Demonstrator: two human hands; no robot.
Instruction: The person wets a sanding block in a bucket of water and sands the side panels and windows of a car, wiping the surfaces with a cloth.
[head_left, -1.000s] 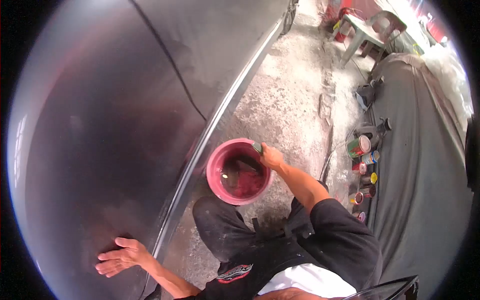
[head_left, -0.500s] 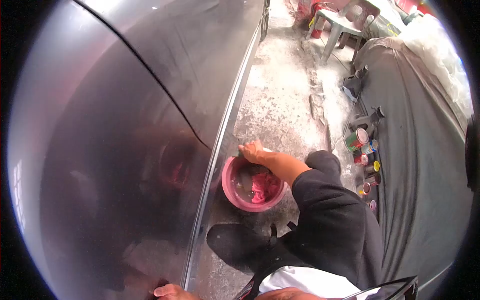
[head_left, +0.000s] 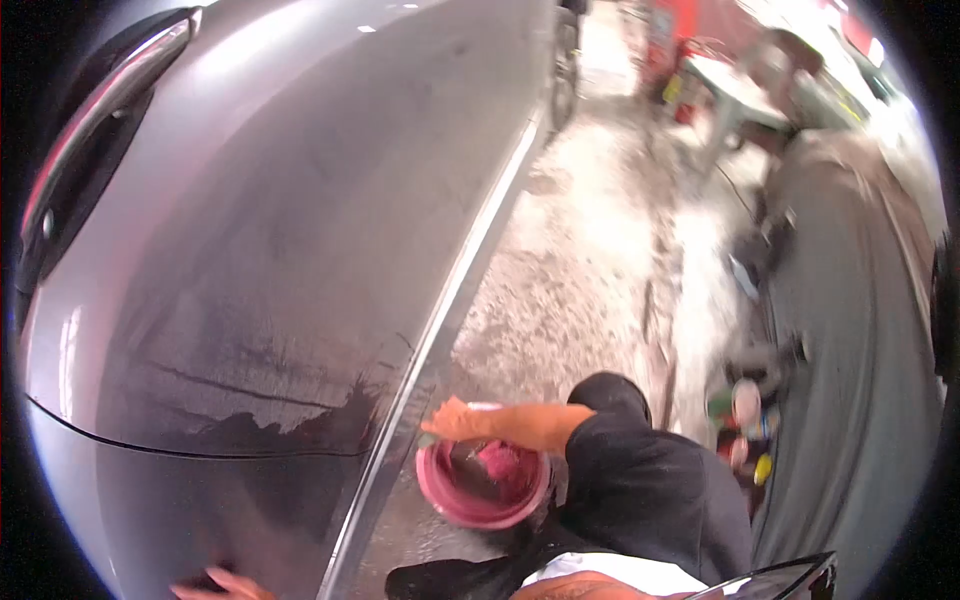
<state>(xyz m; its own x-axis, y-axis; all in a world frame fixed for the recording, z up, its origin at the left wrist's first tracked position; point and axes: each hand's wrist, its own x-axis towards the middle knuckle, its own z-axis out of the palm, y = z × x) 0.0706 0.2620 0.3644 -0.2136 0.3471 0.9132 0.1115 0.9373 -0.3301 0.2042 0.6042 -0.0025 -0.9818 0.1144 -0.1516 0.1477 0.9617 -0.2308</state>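
Note:
Stretched over the bucket's upper left edge, my right hand has its fingers bent round something greenish at the fingertips, too small to make out. Beneath it stands the pink bucket, with a pink cloth inside. At the bottom left, my left hand rests near the dark car panel with its fingers apart. A wet, streaked patch marks the panel above a thin seam.
A bright metal sill runs along the car's lower edge beside rough concrete floor. Cans stand at the right by a grey cover. A plastic chair and red objects are farther back.
The view has shifted, showing more of the car at left. My right hand has moved left towards the sill. The wet patch now shows, and the bucket appears lower.

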